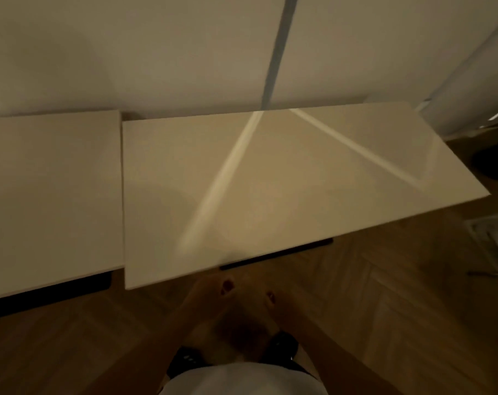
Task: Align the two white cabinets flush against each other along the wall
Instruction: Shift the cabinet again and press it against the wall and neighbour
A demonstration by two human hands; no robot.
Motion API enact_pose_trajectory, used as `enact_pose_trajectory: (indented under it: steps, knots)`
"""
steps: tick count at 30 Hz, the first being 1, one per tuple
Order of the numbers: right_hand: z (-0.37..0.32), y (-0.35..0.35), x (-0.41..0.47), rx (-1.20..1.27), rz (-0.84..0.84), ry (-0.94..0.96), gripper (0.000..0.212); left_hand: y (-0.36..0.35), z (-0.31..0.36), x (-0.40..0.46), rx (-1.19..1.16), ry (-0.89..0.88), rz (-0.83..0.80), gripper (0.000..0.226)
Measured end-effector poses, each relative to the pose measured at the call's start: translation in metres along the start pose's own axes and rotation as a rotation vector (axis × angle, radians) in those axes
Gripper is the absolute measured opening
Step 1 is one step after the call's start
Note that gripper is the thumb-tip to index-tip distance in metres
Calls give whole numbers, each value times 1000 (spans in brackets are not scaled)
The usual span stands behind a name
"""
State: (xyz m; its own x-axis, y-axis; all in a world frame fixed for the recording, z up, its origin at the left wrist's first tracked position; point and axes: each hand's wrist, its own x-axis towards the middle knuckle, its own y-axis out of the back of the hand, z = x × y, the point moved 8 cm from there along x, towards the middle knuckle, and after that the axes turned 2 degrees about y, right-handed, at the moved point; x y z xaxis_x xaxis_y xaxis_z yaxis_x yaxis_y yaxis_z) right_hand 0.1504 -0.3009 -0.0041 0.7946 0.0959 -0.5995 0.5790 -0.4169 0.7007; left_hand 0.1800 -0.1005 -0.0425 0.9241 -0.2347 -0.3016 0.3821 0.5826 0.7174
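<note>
Blurred and dim, both hands sit low by the person's body: the left hand [210, 306] and right hand [273, 309] hold nothing, but how far the fingers spread I cannot tell. Beyond them, on the wooden floor [370, 295], the right cabinet [284, 181] stands just beside the left cabinet [51, 189], a thin gap between; its front edge stands further out. The left one is cut off by the frame.

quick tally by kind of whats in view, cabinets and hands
white cabinets: 2, the left cabinet and the right cabinet
hands: 2, the left hand and the right hand, blurred, below the front edge
total: 4
</note>
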Motion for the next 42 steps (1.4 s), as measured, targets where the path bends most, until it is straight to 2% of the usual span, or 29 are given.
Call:
enact_pose_trajectory:
  steps: [3, 6, 10, 14, 16, 21, 25, 29, 33, 38, 42]
  knots:
    - [56, 28, -1, -47, 133, -47, 42, -29, 45, 26, 40, -36, -10, 57]
    - [99, 56, 4, 34, 183, -46, 46, -55, 107, 46, 35, -41, -48, 62]
    - [155, 98, 2, 47, 232, -42, 48, -93, 190, 73, 33, -109, -107, 34]
    - [200, 134, -6, 95, 227, 5, 36, -119, 253, 98, 5, -135, -122, 37]
    - [222, 153, -10, 99, 265, -1, 37, -129, 281, 109, 13, -131, -135, 26]
    - [283, 195, -13, 155, 377, -80, 35, -151, 333, 146, 83, -181, -108, 29]
    - [325, 232, -8, 202, 397, -106, 31, -172, 377, 187, 208, -299, -92, 52]
    - [359, 278, 8, 152, 441, -108, 46, -189, 415, 238, 278, -337, -40, 50]
    - [394, 322, 34, 62, 428, -121, 56, -199, 448, 291, 251, -322, -30, 76]
    - [421, 372, 65, -12, 443, -22, 57, -211, 475, 331, 252, -309, -32, 77]
    - [457, 385, 101, -4, 435, 15, 76, -229, 490, 353, 307, -271, -66, 64]
